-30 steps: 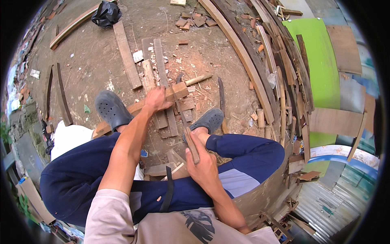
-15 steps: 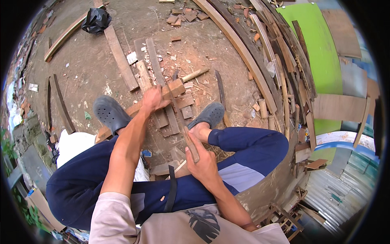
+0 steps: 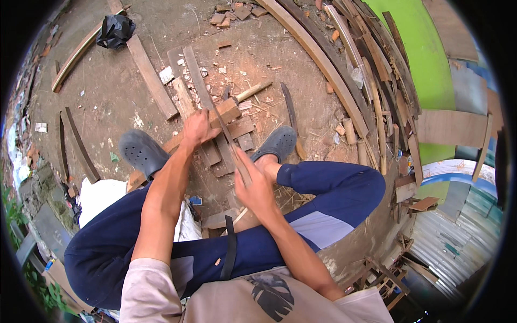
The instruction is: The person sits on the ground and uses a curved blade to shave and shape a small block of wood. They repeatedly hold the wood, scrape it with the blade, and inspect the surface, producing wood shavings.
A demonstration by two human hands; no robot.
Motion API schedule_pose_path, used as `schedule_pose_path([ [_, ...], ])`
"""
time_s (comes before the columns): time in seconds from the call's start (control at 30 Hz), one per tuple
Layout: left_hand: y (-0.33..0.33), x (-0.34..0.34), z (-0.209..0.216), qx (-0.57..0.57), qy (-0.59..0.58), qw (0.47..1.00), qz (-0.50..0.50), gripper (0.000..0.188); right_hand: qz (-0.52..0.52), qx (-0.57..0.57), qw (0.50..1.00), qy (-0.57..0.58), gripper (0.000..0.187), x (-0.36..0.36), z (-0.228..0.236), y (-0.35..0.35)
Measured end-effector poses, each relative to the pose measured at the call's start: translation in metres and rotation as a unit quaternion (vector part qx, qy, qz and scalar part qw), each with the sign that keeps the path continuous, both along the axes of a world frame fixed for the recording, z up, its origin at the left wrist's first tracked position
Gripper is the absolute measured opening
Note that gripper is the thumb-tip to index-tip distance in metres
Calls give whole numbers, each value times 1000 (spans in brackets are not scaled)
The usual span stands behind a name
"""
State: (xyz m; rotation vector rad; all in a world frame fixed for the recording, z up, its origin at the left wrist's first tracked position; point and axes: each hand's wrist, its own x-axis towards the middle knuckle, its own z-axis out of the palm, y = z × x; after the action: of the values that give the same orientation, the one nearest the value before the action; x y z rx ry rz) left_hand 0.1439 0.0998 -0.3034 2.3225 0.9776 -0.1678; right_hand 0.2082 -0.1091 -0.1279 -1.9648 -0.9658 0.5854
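My left hand (image 3: 199, 129) is closed over a squared wooden beam (image 3: 229, 110), pressing it onto short boards on the ground. The beam slants from beside my left leg up to the right. My right hand (image 3: 253, 185) grips the wooden handle (image 3: 241, 166) of a long, thin, dark blade (image 3: 223, 123). The blade lies across the beam just right of my left hand, pointing away from me. Its edge is too fine to make out, so I cannot tell if it has teeth. Under the beam sit offcut boards (image 3: 223, 167) and a longer plank (image 3: 195, 72).
A dark curved blade (image 3: 289, 105) lies on the ground near my right shoe (image 3: 280, 142). My left shoe (image 3: 141, 153) stands left of the beam. Stacked timber (image 3: 323, 67) lines the right side. A black plastic bag (image 3: 115, 31) rests at the far left. Wood chips lie scattered around.
My right hand has pushed the wooden-handled blade forward and slightly left, across the beam. My left hand keeps its grip on the beam. The whole view has shifted slightly.
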Motion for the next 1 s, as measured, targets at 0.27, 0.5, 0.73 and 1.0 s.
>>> schedule_pose_path([
  [0.27, -2, 2, -2, -1, -9, 1000, -5, 72, -16, -114, 992, 47, 50, -7, 30, -12],
  [0.5, 2, 7, 1, -8, 12, 1000, -17, 73, -9, -81, 996, 47, 48, 8, -7, 25],
  [0.73, 7, -5, -5, -7, 29, 1000, -7, 75, 8, -93, 996, -3, 50, -25, 57, -55],
  [1.0, 7, 3, -4, -41, 55, 997, -21, 75, 29, -124, 992, -6, 53, 6, 8, 20],
])
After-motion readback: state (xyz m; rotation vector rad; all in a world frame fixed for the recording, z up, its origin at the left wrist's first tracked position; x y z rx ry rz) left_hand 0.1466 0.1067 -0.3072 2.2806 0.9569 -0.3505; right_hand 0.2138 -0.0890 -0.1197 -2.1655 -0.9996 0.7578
